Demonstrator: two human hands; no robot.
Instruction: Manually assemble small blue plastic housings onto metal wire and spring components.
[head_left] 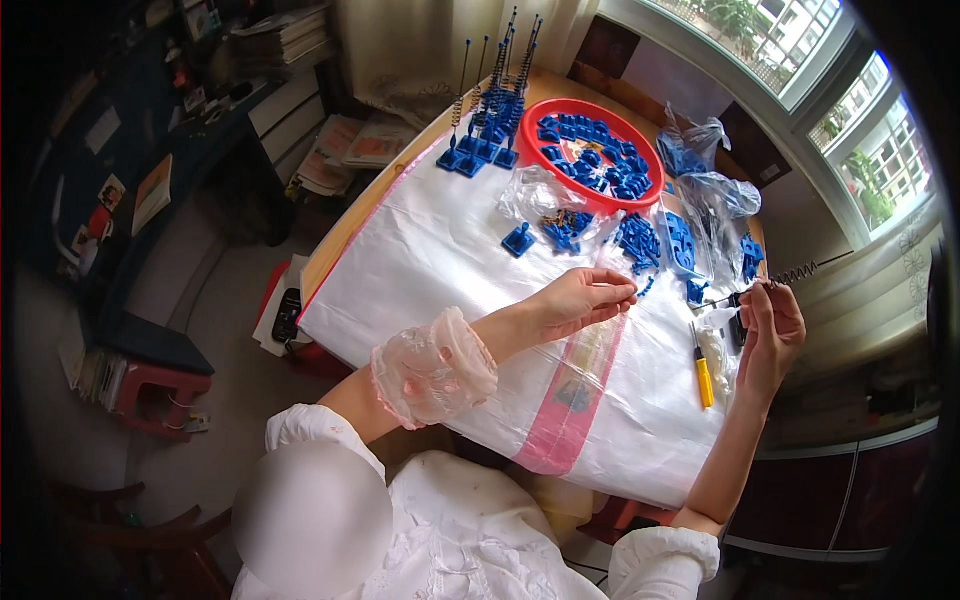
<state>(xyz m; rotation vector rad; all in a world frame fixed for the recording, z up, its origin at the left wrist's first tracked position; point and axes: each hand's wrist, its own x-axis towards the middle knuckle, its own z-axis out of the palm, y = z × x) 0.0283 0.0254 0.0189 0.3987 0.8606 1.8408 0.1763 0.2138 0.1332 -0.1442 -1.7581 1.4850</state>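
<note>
Right hand: grip closed, fingertips pinched on the near end of a dark coil spring on a thin rod, which runs out to the right past the tabletop edge. Left hand: fingertips pressed together, grip clamped on something small; too small to identify. It hovers just above the white plastic sheet covering the tabletop.

Just below the right hand: a yellow-handled screwdriver lying on the sheet.

Beyond the left hand: loose piles of small blue plastic parts, some in clear plastic bags. One single blue part lies apart to their left.

Far side: round red tray filled with more blue parts. Beside it, to the left, a cluster of upright spring rods on blue bases.

A pink stripe crosses the sheet's near part.
</note>
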